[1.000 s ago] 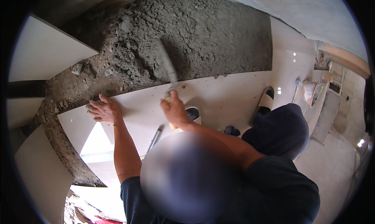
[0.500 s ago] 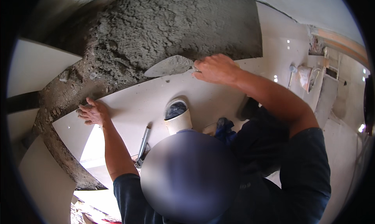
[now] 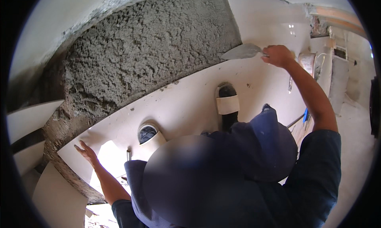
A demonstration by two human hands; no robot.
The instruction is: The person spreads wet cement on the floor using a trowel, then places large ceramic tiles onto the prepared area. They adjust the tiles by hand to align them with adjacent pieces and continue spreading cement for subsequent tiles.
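My right hand (image 3: 279, 56) is closed round the handle of a trowel (image 3: 243, 51). Its flat, mortar-smeared blade points left, with the tip at the near right corner of a wide bed of wet grey mortar (image 3: 154, 45). The mortar's surface is rough and ridged. Along its near edge runs a large pale tile surface (image 3: 186, 95) dotted with small crumbs of mortar. Over at the left, my left hand (image 3: 86, 152) has its fingers apart and holds nothing. It is over the tile's left end; whether it touches the tile I cannot tell.
My sandalled feet (image 3: 228, 105) stand on the tiles. Loose pale tiles (image 3: 33, 118) lean at the left beside bare rubble (image 3: 59, 130). A metal rod-like tool (image 3: 129, 154) lies near my left foot. A bucket (image 3: 307, 63) stands at the right, and a wall borders the mortar's far side.
My right hand has moved right with the trowel, from the mortar's near edge to its corner. My left hand now appears lower and farther left. Both feet now show, and the view has shifted.
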